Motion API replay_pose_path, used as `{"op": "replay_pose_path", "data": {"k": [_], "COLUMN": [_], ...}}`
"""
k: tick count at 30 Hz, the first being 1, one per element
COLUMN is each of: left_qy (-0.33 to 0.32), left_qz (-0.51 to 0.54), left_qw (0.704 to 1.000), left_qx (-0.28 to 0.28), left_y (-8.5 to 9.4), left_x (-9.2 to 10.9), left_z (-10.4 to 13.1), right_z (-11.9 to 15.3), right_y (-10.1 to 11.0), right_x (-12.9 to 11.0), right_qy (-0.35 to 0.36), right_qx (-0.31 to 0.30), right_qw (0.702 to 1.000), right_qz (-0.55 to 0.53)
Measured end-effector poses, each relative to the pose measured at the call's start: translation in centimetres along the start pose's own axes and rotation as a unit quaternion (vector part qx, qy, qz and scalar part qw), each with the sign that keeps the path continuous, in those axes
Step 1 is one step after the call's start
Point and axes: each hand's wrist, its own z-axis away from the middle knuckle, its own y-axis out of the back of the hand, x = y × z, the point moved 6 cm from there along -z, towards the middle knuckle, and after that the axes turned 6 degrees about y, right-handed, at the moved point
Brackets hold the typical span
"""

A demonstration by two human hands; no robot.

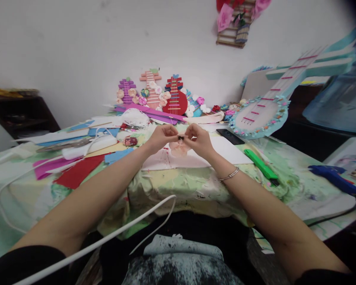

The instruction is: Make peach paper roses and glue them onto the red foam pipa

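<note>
Both my hands meet over a white sheet (225, 152) at the middle of the table. Between them is a pale pink paper flower (178, 149) with a small dark piece at its top edge. My left hand (163, 138) is closed, its thumb and finger pinching the flower's upper left edge. From the other side, my right hand (199, 141) pinches the upper right edge, thumb and fingertip together. Fine detail at the fingertips is too small to make out. Red marks show on the sheet just below my left hand.
A green utility knife (260, 165) and a dark phone (230, 136) lie right. Blue-handled pliers (338, 179) sit farther right. Red paper (81, 170) lies left. Small decorated lutes, including a red lute (175, 101), stand behind; a big light-blue lute (264, 109) leans right. A white cord (106, 237) crosses in front.
</note>
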Motion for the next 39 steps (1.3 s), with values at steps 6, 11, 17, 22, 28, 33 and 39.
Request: {"op": "replay_pose_path", "data": {"k": [6,11,17,22,28,33,39], "left_qy": [0.011,0.054,0.078,0.098,0.101,0.062,0.052], "left_qz": [-0.004,0.021,0.015,-0.024,-0.056,-0.187,-0.235], "left_qw": [1.000,0.998,0.997,0.995,0.991,0.969,0.956], "left_qx": [0.014,-0.026,-0.022,-0.001,0.072,0.152,0.171], "left_y": [0.4,0.5,0.6,0.6,0.5,0.0,-0.1], "left_x": [-0.3,-1.1,-1.4,-1.3,-1.0,-0.5,-0.7], "left_z": [-0.2,-0.3,-0.3,-0.3,-0.1,0.1,0.0], "right_z": [-0.1,-0.2,-0.2,0.0,-0.1,-0.1,0.4], "right_y": [-0.6,-0.5,-0.9,-1.1,-0.7,-1.1,-1.8], "right_x": [1.5,2.5,2.6,2.8,1.4,0.4,-1.0], "right_qy": [-0.051,-0.074,-0.104,-0.109,-0.035,0.022,0.090], "right_qx": [-0.025,-0.013,-0.029,-0.070,-0.041,-0.044,-0.088], "right_qw": [0.995,0.988,0.972,0.982,0.995,0.973,0.924], "right_qz": [-0.086,-0.134,-0.208,-0.135,0.079,0.224,0.361]}}
